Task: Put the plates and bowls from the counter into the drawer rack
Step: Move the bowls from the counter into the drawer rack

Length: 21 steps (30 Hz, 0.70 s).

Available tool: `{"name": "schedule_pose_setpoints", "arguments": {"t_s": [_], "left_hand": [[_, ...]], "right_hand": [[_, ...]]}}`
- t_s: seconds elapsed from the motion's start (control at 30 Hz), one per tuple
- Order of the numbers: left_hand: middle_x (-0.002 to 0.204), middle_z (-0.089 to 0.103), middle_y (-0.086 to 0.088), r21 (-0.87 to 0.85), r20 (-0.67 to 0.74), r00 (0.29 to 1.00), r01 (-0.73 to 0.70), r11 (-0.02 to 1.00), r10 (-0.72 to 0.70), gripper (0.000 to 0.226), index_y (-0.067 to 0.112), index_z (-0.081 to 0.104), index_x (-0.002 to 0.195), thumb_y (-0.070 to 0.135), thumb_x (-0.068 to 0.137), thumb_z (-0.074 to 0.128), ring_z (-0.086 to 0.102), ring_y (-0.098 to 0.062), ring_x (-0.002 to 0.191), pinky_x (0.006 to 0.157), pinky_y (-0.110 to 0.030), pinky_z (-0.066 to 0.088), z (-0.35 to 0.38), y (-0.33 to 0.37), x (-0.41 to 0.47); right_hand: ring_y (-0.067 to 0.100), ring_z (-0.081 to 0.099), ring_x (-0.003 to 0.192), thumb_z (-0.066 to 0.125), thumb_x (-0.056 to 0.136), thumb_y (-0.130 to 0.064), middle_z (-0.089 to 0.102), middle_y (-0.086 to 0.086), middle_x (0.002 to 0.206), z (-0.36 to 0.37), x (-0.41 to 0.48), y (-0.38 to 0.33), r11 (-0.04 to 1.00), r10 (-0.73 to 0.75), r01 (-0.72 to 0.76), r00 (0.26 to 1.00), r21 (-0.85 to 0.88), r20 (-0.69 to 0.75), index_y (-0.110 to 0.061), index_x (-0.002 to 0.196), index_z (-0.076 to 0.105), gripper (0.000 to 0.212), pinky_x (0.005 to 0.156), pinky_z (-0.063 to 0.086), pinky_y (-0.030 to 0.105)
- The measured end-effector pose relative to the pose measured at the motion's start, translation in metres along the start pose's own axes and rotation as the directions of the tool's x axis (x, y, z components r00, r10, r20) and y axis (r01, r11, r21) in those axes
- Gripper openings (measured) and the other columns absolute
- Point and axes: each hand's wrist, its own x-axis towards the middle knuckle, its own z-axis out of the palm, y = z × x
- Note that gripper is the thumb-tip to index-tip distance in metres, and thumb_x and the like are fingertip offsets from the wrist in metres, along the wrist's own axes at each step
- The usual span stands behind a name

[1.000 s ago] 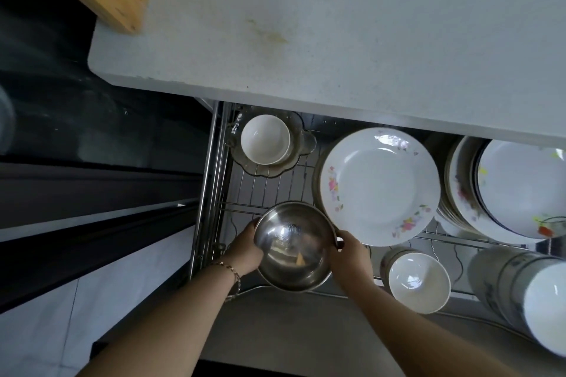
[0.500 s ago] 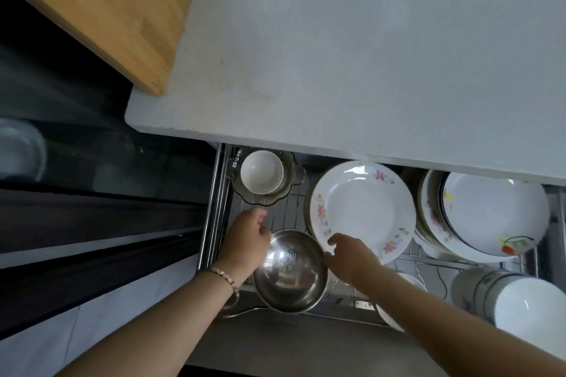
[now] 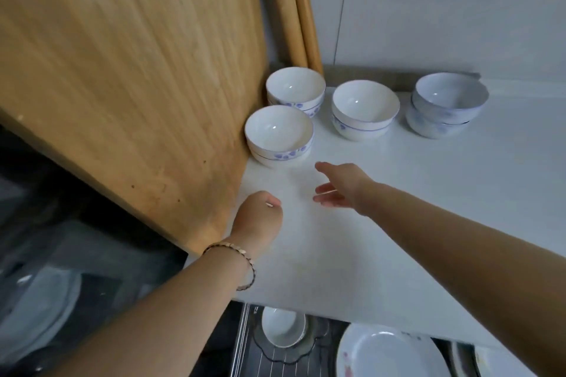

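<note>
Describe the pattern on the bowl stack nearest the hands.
White bowl stack, blue floral motifs with a thin blue line outside; head view.

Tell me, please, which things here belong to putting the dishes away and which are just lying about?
For the job: front-left bowl stack, back-left bowl stack, middle bowl stack, right bowl stack, drawer rack.
Lying about: wooden board, rolling pins.
</note>
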Motion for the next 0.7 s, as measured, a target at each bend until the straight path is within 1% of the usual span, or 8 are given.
{"name": "schedule_pose_setpoints", "arguments": {"t_s": [0.17, 0.27, 0.33, 0.4, 0.5, 0.57, 0.63, 0.7], "left_hand": [[0.102, 0.066, -0.025, -0.048, 0.021, 0.999, 0.028, 0.998, -0.027, 0.025, 0.023, 0.053, 0.066, 0.005, 0.080, 0.044, 0.065, -0.037, 0.090, 0.069, -0.037, 0.046, -0.005, -0.012, 0.020], [0.093, 0.064, -0.028, -0.085, 0.027, 0.999, 0.030, 0.996, -0.027, 0.017, 0.022, 0.054, 0.065, 0.010, 0.070, 0.044, 0.062, -0.037, 0.084, 0.083, -0.049, 0.052, -0.009, -0.025, 0.023], [0.095, 0.063, -0.030, -0.105, 0.019, 0.999, 0.044, 0.993, -0.043, 0.025, 0.022, 0.054, 0.067, 0.001, 0.078, 0.045, 0.062, -0.040, 0.086, 0.082, -0.047, 0.052, -0.012, -0.032, 0.026], [0.101, 0.061, -0.026, -0.118, 0.032, 0.998, 0.060, 0.991, -0.057, 0.023, 0.016, 0.056, 0.080, -0.003, 0.085, 0.045, 0.059, -0.034, 0.086, 0.071, -0.036, 0.050, -0.013, -0.034, 0.024], [0.120, 0.058, -0.015, -0.072, -0.012, 1.000, 0.017, 0.997, -0.018, 0.032, 0.010, 0.050, 0.122, 0.010, 0.090, 0.047, 0.061, -0.033, 0.100, 0.084, -0.042, 0.053, -0.009, -0.030, 0.013], [0.130, 0.050, -0.010, -0.229, -0.028, 0.999, 0.018, 0.973, -0.025, 0.047, 0.014, 0.037, 0.137, 0.024, 0.093, 0.049, 0.059, -0.032, 0.096, 0.077, -0.040, 0.052, -0.004, -0.015, -0.003], [0.119, 0.049, 0.003, -0.349, 0.040, 0.999, 0.040, 0.936, -0.028, 0.053, 0.022, 0.027, 0.143, 0.035, 0.095, 0.046, 0.059, -0.029, 0.089, 0.065, -0.033, 0.051, -0.005, -0.003, -0.016], [0.101, 0.053, 0.011, -0.287, 0.174, 0.983, 0.099, 0.953, -0.050, 0.043, 0.028, 0.034, 0.135, 0.036, 0.094, 0.047, 0.064, -0.030, 0.076, 0.061, -0.033, 0.053, 0.003, 0.007, -0.039]], "right_hand": [[0.035, 0.065, 0.095, 0.057, 0.089, -0.041, 0.050, 0.018, 0.096, 0.035, 0.062, -0.024, 0.956, 0.040, -0.052, 0.998, 0.289, 0.047, -0.008, 0.112, 0.046, 0.042, 0.071, 0.056, 0.035], [0.029, 0.060, 0.073, 0.052, 0.090, -0.023, 0.055, 0.020, 0.105, 0.055, 0.084, -0.025, 0.938, -0.002, -0.008, 1.000, 0.347, 0.028, -0.004, 0.112, 0.048, 0.029, 0.047, 0.057, 0.028], [0.026, 0.058, 0.064, 0.047, 0.088, -0.014, 0.060, 0.019, 0.107, 0.063, 0.090, -0.023, 0.923, -0.022, 0.037, 0.999, 0.383, -0.042, -0.003, 0.120, 0.047, 0.034, 0.042, 0.055, 0.029], [0.027, 0.059, 0.062, 0.045, 0.088, -0.010, 0.059, 0.016, 0.096, 0.060, 0.083, -0.015, 0.912, -0.025, 0.057, 0.996, 0.407, -0.084, -0.004, 0.113, 0.045, 0.025, 0.044, 0.056, 0.031], [0.031, 0.061, 0.063, 0.042, 0.087, -0.006, 0.061, 0.017, 0.084, 0.037, 0.056, 0.011, 0.931, -0.028, 0.062, 0.995, 0.361, -0.099, -0.002, 0.106, 0.045, 0.020, 0.066, 0.061, 0.043], [0.034, 0.062, 0.067, 0.042, 0.087, -0.004, 0.061, 0.018, 0.080, 0.017, 0.029, 0.035, 0.949, -0.034, 0.060, 0.996, 0.311, -0.088, -0.001, 0.106, 0.048, 0.020, 0.078, 0.058, 0.048], [0.032, 0.063, 0.067, 0.042, 0.088, -0.003, 0.061, 0.016, 0.080, 0.002, 0.001, 0.054, 0.964, -0.034, 0.050, 0.997, 0.262, -0.067, -0.003, 0.108, 0.051, 0.021, 0.071, 0.061, 0.043], [0.027, 0.064, 0.061, 0.041, 0.089, -0.002, 0.062, 0.014, 0.076, -0.023, -0.036, 0.075, 0.982, -0.041, 0.047, 0.998, 0.183, -0.040, -0.008, 0.110, 0.052, 0.024, 0.060, 0.062, 0.034]]}}
